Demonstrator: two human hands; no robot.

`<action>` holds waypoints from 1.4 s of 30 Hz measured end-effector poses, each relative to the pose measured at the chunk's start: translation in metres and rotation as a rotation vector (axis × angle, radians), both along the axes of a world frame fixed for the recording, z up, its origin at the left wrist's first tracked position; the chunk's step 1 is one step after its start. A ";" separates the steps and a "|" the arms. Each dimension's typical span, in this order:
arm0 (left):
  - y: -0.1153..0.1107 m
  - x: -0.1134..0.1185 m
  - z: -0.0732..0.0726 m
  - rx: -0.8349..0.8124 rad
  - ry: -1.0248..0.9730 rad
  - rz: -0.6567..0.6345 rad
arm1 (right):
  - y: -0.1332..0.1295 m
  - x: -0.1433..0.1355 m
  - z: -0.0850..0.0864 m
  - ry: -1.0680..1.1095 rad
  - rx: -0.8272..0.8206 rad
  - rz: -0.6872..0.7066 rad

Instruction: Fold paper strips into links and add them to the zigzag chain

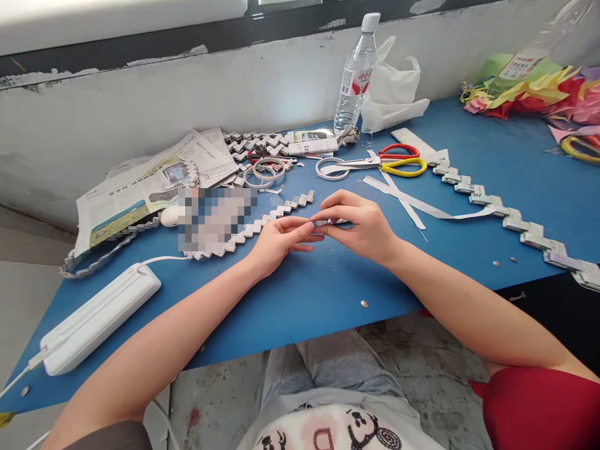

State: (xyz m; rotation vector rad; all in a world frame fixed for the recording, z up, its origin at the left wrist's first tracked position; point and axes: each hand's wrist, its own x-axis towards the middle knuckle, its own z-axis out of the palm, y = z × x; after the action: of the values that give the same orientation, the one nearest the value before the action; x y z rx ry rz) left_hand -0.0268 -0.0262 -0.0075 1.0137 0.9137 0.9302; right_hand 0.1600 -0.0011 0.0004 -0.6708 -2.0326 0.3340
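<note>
My left hand [280, 245] and my right hand [364, 226] meet above the middle of the blue table. Both pinch a small folded newspaper strip [322, 222] between thumbs and fingers; most of it is hidden by them. Just behind my left hand lies a zigzag chain of folded newspaper [248, 232]. Beyond my right hand, scissors [391, 164] with red and yellow handles rest beside a ring of white tape [332, 169]. White paper strips [398, 199] cross on the table near my right fingers.
Another zigzag paper chain [509, 219] runs down the right side to the table [300, 306] edge. Newspaper sheets [164, 181] and tape rolls [262, 174] lie at the back left. A water bottle [357, 78] stands by a plastic bag [398, 87]. A white power strip [100, 319] lies at left.
</note>
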 end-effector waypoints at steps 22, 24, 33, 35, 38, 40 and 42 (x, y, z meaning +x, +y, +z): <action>-0.013 0.009 0.004 0.281 0.209 -0.069 | -0.008 -0.005 0.001 0.053 -0.071 -0.067; -0.014 0.008 0.002 0.373 0.300 -0.013 | -0.008 -0.006 0.002 0.073 -0.149 -0.047; -0.014 0.006 0.004 0.657 0.773 0.202 | -0.011 -0.009 0.003 0.178 -0.746 0.110; -0.013 0.007 0.004 0.630 0.730 0.193 | -0.011 -0.010 0.001 0.202 -0.826 0.132; -0.010 0.008 0.003 0.506 0.536 0.137 | -0.009 -0.011 -0.001 0.187 -0.849 0.138; -0.008 0.008 0.004 0.387 0.381 0.092 | -0.006 -0.011 -0.002 0.179 -0.791 0.134; -0.007 0.009 0.006 0.284 0.254 0.059 | -0.004 -0.010 -0.002 0.195 -0.694 0.114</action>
State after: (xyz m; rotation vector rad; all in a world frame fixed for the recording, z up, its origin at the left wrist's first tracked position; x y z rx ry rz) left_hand -0.0181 -0.0334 -0.0018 1.3771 1.0457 1.0147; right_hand 0.1497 -0.0053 -0.0018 -0.8919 -1.7549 1.1565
